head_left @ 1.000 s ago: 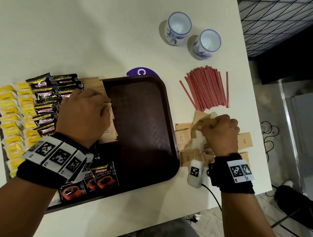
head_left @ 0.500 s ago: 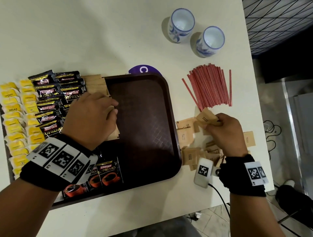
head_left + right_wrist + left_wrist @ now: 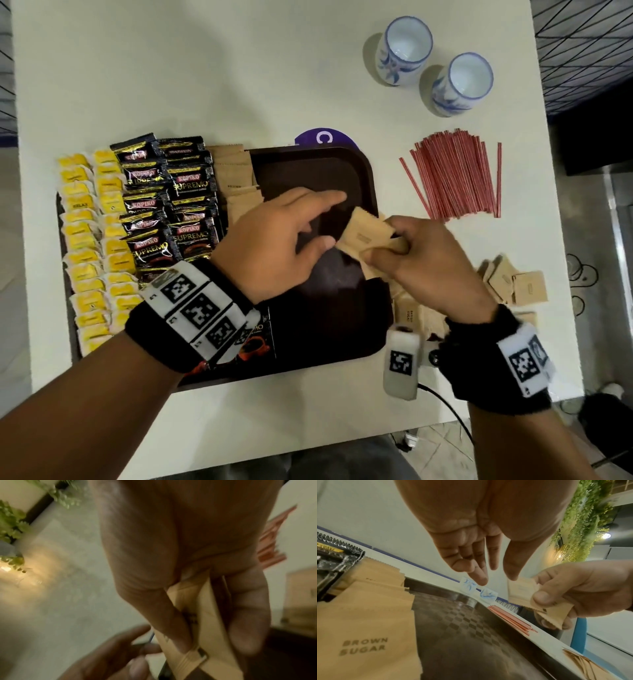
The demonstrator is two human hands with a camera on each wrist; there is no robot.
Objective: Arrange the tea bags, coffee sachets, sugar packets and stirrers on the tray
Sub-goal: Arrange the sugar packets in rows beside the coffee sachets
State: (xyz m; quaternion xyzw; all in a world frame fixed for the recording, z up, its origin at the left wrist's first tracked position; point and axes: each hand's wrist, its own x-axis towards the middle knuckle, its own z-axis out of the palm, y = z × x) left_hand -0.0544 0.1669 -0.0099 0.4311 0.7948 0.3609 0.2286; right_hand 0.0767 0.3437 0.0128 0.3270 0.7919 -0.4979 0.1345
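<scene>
A dark brown tray (image 3: 363, 164) holds yellow tea bags (image 3: 89, 240) at its left, black coffee sachets (image 3: 171, 205) beside them, and a column of brown sugar packets (image 3: 236, 178) (image 3: 368, 628). My right hand (image 3: 421, 260) pinches a few brown sugar packets (image 3: 368, 234) (image 3: 522, 593) (image 3: 197, 615) over the tray's right side. My left hand (image 3: 274, 240) (image 3: 488, 568) hovers over the tray with straight fingers, its thumb tip just short of those packets. Red stirrers (image 3: 455, 178) lie on the table right of the tray.
Two blue-and-white cups (image 3: 404, 48) (image 3: 460, 85) stand at the back right. More loose sugar packets (image 3: 513, 284) lie on the white table near its right edge. A purple round sticker (image 3: 322, 137) peeks from behind the tray. A cable (image 3: 445, 401) trails off the front edge.
My right hand has lifted its sugar packets from the loose pile and carried them left over the tray. My left hand left the sugar column and reached right toward them, fingers opening.
</scene>
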